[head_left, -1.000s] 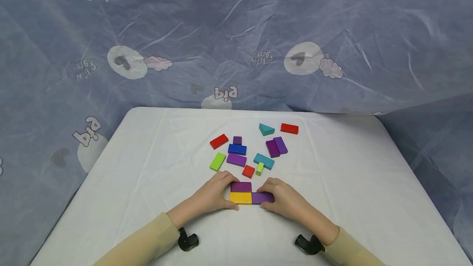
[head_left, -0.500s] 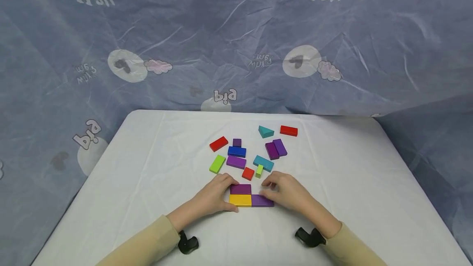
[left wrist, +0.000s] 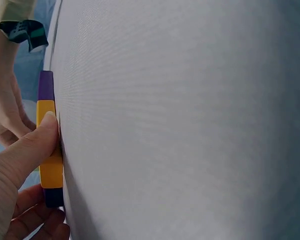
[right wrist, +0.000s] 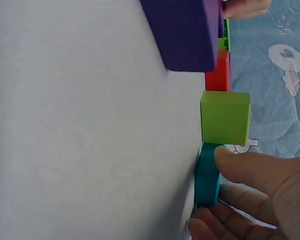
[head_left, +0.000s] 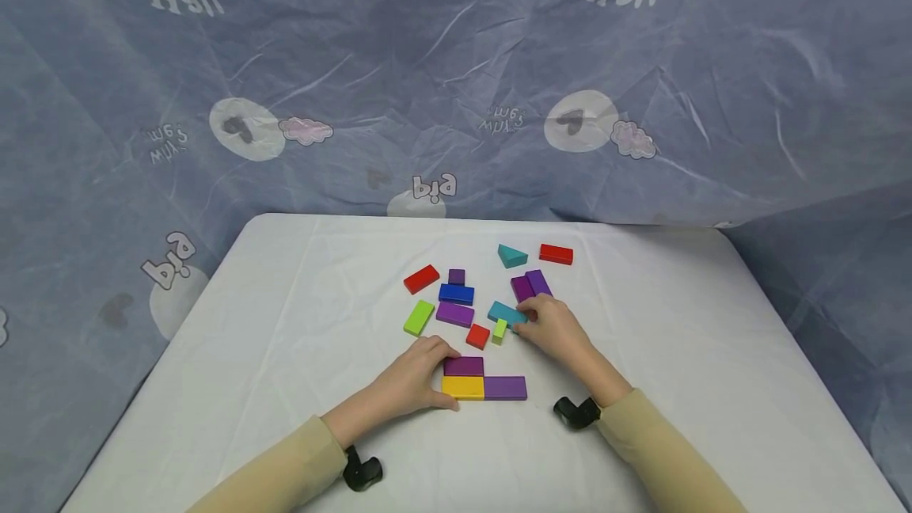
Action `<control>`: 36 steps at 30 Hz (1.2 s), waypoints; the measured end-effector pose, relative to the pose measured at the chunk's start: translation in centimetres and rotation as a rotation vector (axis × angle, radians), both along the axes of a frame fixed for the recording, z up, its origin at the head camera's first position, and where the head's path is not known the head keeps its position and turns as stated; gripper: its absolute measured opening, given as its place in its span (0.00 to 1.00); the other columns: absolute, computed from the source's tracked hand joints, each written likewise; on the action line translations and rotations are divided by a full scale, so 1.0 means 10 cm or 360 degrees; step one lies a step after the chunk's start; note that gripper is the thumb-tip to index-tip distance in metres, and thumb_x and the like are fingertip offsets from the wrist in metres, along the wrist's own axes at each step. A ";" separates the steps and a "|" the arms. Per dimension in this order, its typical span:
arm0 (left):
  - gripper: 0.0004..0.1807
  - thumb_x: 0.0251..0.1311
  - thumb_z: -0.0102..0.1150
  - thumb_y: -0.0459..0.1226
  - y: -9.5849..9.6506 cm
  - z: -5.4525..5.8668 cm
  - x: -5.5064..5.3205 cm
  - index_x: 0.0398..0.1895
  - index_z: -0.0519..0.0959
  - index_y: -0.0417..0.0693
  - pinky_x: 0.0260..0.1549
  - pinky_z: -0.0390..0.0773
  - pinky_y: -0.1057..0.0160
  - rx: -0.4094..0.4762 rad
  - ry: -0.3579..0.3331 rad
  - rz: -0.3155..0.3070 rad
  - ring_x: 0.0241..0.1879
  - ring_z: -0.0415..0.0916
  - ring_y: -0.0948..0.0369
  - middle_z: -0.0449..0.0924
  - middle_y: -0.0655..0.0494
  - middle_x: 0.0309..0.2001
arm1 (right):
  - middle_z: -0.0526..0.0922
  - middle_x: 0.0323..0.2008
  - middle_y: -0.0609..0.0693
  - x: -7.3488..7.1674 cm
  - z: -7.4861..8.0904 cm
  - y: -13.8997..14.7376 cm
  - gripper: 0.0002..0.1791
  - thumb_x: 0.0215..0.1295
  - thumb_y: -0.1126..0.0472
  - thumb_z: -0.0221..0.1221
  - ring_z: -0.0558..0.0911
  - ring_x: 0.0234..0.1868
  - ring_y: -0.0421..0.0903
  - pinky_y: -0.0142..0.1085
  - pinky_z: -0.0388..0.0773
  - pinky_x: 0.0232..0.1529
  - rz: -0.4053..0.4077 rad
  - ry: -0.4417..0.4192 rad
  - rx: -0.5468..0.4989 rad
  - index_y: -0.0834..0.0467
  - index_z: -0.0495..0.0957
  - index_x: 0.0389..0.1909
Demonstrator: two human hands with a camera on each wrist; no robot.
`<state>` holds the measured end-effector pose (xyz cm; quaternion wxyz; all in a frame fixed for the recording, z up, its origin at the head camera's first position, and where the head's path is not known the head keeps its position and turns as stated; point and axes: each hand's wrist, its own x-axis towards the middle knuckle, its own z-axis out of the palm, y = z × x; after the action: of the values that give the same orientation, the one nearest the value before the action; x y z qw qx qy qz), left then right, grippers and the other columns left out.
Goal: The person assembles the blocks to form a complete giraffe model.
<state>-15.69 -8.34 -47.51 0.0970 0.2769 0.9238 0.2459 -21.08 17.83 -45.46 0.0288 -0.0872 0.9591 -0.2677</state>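
My left hand (head_left: pixel 408 380) holds a yellow block (head_left: pixel 461 389) and the dark purple block (head_left: pixel 465 367) behind it. In the left wrist view the thumb (left wrist: pixel 37 142) lies on the yellow block, with the fingers curled round the far side. A violet block (head_left: pixel 506 389) sits end to end with the yellow one, on its right. Farther back, my right hand (head_left: pixel 559 332) pinches the right end of a teal block (head_left: pixel 503 311). The right wrist view has thumb and fingers on either side of this teal block (right wrist: pixel 207 175), beside a small lime block (right wrist: pixel 226 118).
A short red block (head_left: pixel 478 336) lies left of the lime one. Behind are purple (head_left: pixel 454 314), blue (head_left: pixel 456 294), green (head_left: pixel 419 317) and red (head_left: pixel 421 279) blocks. Two purple blocks (head_left: pixel 538 283), a teal triangle (head_left: pixel 511 256) and another red block (head_left: pixel 556 254) lie back right.
My right hand has let go of the violet block beside the yellow one and moved away from me to the teal block. The left hand stays in place.
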 end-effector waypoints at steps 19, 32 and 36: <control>0.37 0.45 0.76 0.54 -0.01 -0.02 0.00 0.59 0.76 0.51 0.57 0.77 0.62 -0.0005 0.0004 -0.0006 0.53 0.70 0.62 0.76 0.59 0.52 | 0.80 0.36 0.48 0.35 0.15 0.29 0.17 0.52 0.63 0.70 0.78 0.39 0.45 0.41 0.81 0.43 0.0147 0.0076 -0.0093 0.59 0.84 0.44; 0.38 0.44 0.77 0.54 -0.01 0.00 0.00 0.59 0.77 0.50 0.57 0.77 0.62 0.0000 0.0017 -0.0009 0.53 0.71 0.61 0.76 0.58 0.52 | 0.82 0.42 0.46 0.47 0.00 0.23 0.19 0.58 0.62 0.69 0.76 0.39 0.41 0.31 0.80 0.43 0.0472 -0.0039 0.0004 0.58 0.84 0.51; 0.38 0.44 0.77 0.53 -0.01 0.00 0.00 0.59 0.76 0.50 0.57 0.78 0.62 0.0006 0.0017 -0.0007 0.53 0.71 0.61 0.77 0.58 0.52 | 0.82 0.42 0.46 0.49 0.01 0.17 0.18 0.61 0.63 0.66 0.78 0.41 0.41 0.35 0.82 0.46 0.0503 -0.0021 -0.0015 0.59 0.83 0.53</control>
<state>-15.66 -8.42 -47.49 0.0922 0.2805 0.9233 0.2458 -16.13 19.55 -45.39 0.0765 -0.2355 0.9320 -0.2648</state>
